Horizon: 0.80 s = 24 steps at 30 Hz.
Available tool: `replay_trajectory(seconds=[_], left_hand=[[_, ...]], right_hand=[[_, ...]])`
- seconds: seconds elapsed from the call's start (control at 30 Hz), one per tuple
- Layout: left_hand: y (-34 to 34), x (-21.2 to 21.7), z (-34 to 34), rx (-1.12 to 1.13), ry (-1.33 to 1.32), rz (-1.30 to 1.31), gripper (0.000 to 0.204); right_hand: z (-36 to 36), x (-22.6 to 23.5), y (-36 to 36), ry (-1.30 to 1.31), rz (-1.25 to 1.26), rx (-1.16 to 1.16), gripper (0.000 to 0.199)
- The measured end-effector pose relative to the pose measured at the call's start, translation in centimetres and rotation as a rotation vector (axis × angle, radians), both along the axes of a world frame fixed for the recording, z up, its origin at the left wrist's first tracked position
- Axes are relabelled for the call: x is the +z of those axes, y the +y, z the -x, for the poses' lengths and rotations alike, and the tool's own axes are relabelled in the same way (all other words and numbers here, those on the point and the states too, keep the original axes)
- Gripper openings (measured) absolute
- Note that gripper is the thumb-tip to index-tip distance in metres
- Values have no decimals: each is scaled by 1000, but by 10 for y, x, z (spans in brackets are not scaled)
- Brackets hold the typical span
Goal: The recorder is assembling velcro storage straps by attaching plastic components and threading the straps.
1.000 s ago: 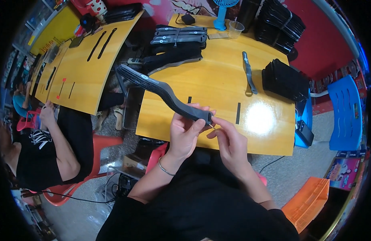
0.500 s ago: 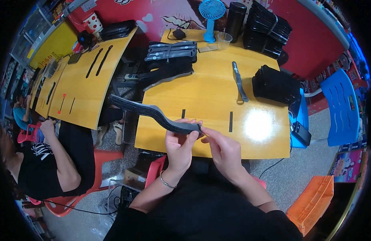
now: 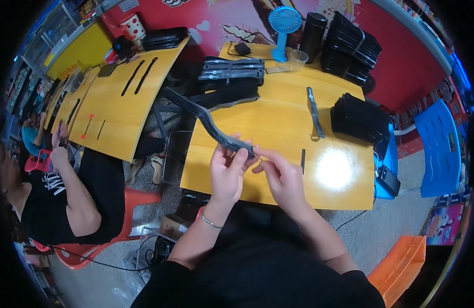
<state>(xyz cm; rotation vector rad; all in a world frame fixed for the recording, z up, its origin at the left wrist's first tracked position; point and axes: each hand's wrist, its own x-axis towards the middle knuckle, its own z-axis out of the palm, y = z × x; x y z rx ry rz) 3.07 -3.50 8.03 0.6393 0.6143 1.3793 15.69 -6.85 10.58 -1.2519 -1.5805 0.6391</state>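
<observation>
A bundle of long, curved black-and-grey straps [image 3: 210, 127] is gripped near its lower end by my left hand [image 3: 228, 172], thumb on top and fingers wrapped behind. The bundle's far end rises to the upper left over the table edge. At its near end, my right hand [image 3: 281, 177] is closed in a pinch. Something thin seems to run between the fingertips there, too small to make out. Beyond my hands, a single grey strap [image 3: 315, 114] lies on the yellow table [image 3: 278, 120].
Banded grey straps [image 3: 231, 72] and black straps [image 3: 224, 96] lie at the back left. A blue fan [image 3: 281, 38], clear cup [image 3: 298, 60], black bottle [image 3: 313, 37] and black stacks [image 3: 350, 49] stand behind. Another black pile [image 3: 359, 119] sits right. A seated person [image 3: 75, 205] works left.
The strap bundle now slants more steeply, its far end higher. The view has shifted, moving the tables rightward and slightly down. My right hand stays pinched at the bundle's end.
</observation>
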Motion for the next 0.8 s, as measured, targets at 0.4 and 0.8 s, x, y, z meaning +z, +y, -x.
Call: replay_trajectory(seconds=[0.4,0.8], left_hand=[[-1,3,3,153,121,-129,41],[-5,-6,12,8,354,-219,50]], right_hand=[[13,-3,11,-21,-165,-25,25],[10,-17,2,136,-42,-74,16]])
